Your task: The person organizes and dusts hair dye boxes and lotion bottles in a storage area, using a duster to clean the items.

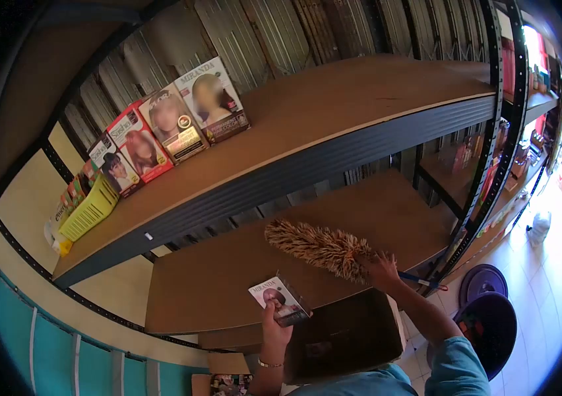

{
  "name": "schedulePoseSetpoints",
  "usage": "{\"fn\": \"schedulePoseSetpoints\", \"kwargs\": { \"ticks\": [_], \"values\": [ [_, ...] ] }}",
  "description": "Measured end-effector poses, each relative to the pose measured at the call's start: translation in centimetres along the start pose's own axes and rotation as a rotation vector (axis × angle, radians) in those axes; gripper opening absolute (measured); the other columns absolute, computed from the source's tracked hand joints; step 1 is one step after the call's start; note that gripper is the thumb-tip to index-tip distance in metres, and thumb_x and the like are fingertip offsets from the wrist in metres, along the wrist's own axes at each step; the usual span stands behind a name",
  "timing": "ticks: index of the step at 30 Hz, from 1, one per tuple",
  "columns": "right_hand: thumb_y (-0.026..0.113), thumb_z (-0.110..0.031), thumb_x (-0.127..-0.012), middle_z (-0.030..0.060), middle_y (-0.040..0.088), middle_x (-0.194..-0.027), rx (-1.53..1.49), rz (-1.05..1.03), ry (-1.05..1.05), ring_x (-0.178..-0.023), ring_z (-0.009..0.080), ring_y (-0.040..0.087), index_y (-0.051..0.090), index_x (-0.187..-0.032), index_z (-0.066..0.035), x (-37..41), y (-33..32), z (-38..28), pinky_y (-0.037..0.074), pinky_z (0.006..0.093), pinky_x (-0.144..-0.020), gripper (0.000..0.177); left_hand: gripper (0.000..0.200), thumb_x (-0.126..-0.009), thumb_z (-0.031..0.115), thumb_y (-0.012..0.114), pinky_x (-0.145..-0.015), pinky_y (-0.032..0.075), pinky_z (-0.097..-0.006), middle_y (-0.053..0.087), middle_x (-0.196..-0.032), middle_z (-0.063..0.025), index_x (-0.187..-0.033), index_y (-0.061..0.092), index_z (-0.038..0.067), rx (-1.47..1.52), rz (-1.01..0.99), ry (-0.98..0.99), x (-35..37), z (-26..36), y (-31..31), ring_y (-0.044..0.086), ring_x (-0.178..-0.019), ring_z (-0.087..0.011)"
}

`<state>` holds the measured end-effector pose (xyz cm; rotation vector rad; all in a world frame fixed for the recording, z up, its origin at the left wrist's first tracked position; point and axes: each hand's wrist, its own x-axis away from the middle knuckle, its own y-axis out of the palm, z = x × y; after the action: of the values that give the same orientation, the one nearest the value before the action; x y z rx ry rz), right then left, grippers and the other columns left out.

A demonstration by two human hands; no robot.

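Note:
My left hand (277, 330) grips a small Miranda hair colour box (287, 305) near the front edge of the lower shelf (208, 290), thumb across its front. A bracelet circles that wrist. In my right hand (381, 272) is a fluffy brown feather duster (314, 247), its bristles lying over the lower shelf and its thin blue handle (419, 280) pointing right. Below both hands stands a large cardboard box (343, 336), its inside dark.
Hair colour boxes (212, 102) and a yellow-green basket (90, 216) line the upper shelf (334, 109) at left. Black perforated posts (485, 158) bound the right side. A dark round tub (492, 330) stands on the tiled floor; another carton (228, 363) sits lower left.

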<state>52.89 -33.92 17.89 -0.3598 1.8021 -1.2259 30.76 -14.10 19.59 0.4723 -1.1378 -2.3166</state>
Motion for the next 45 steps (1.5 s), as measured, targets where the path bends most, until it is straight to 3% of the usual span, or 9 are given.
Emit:
{"fn": "schedulePoseSetpoints", "kwargs": {
  "ticks": [6,8,12,17,21,24,27,31,45],
  "values": [
    [0.065,-0.032,-0.077,0.0178,0.059,-0.102,-1.134,-0.271,-0.172,-0.091,0.0309,0.059,0.045,-0.123,-0.004,-4.3,-14.2,-4.4,0.05,0.0391,-0.076,0.057,0.041,-0.078,0.008,0.063,-0.084,0.048,-0.0445,0.053,-0.108,-0.011,-0.114,0.044,0.007,0.013,-0.413,-0.144,-0.1,1.0,3.6,0.055,-0.095,-0.0203],
    [0.065,-0.03,-0.077,0.0192,0.06,-0.098,-1.129,-0.12,-0.501,-0.087,0.0291,0.062,0.042,-0.123,-0.001,-5.5,-19.2,-6.4,0.053,0.0357,-0.072,0.06,0.059,-0.076,0.008,0.065,-0.086,0.047,-0.0403,0.048,-0.113,-0.0131,-0.124,0.03,0.006,-0.195,-0.435,-0.077,0.6,1.5,7.6,0.054,-0.097,-0.0219],
    [0.075,-0.013,-0.068,0.0161,0.06,-0.098,-1.242,-0.412,-0.286,-0.088,0.0201,0.062,0.047,-0.117,0.002,-7.0,-23.3,-6.6,0.053,0.0283,-0.073,0.059,0.076,-0.076,0.011,0.066,-0.091,0.042,-0.0387,0.042,-0.12,-0.0153,-0.132,0.015,0.007,-0.358,-0.504,-0.026,0.9,2.3,12.2,0.048,-0.106,-0.0248],
    [0.059,-0.006,-0.078,0.0194,0.05,-0.116,-1.015,0.089,-0.517,-0.092,0.0263,0.059,0.041,-0.121,-0.001,-11.6,-33.0,-4.9,0.053,0.0348,-0.072,0.047,0.081,-0.078,0.023,0.064,-0.097,0.033,-0.045,0.037,-0.123,-0.0183,-0.134,0.006,0.01,-0.325,-0.629,0.07,-0.4,4.3,14.1,0.038,-0.116,-0.0259],
    [0.054,-0.012,-0.083,0.0146,0.047,-0.119,-0.807,0.201,-0.306,-0.099,0.0258,0.055,0.038,-0.125,-0.011,-19.8,-39.5,-4.9,0.05,0.0383,-0.078,0.045,0.04,-0.083,0.018,0.057,-0.091,0.04,-0.0426,0.057,-0.096,-0.0139,-0.12,0.043,0.015,-0.519,-0.657,0.034,0.9,6.2,11.0,0.055,-0.097,-0.0267],
    [0.055,-0.008,-0.084,0.0128,0.051,-0.112,-0.878,0.057,-0.303,-0.096,0.0216,0.056,0.037,-0.124,-0.007,-26.5,-39.0,-4.7,0.052,0.0315,-0.076,0.045,0.02,-0.085,0.019,0.05,-0.081,0.043,-0.0543,0.059,-0.077,-0.0141,-0.102,0.054,0.009,-0.695,-0.771,0.543,2.8,9.2,13.7,0.06,-0.074,-0.0322],
    [0.049,-0.014,-0.083,0.0148,0.054,-0.111,-0.947,0.05,-0.169,-0.085,0.0209,0.06,0.039,-0.129,-0.014,-33.1,-33.7,-3.1,0.053,0.034,-0.07,0.046,0.013,-0.079,0.015,0.056,-0.073,0.05,-0.0419,0.063,-0.081,-0.0102,-0.092,0.061,0.013,-0.959,-0.711,1.097,1.2,15.5,19.2,0.062,-0.079,-0.0277],
    [0.051,-0.017,-0.082,0.016,0.046,-0.121,-1.157,-0.225,-0.066,-0.104,0.034,0.049,0.041,-0.127,-0.018,-35.2,-30.5,-3.9,0.046,0.0524,-0.078,0.047,0.024,-0.071,0.002,0.06,-0.084,0.044,-0.0373,0.062,-0.094,-0.0139,-0.095,0.061,0.007,-1.637,-0.406,1.462,-1.6,22.0,28.2,0.06,-0.09,-0.0286],
    [0.032,-0.035,-0.092,0.0185,0.04,-0.124,-1.236,-0.294,-0.204,-0.104,0.0356,0.047,0.039,-0.127,-0.015,-35.5,-28.3,-8.4,0.042,0.0526,-0.085,0.041,0.034,-0.073,0.013,0.064,-0.073,0.046,-0.0341,0.06,-0.094,-0.0111,-0.107,0.059,0.012,-2.112,-0.52,1.391,-15.2,23.3,35.2,0.058,-0.082,-0.0305]
  ]
}}
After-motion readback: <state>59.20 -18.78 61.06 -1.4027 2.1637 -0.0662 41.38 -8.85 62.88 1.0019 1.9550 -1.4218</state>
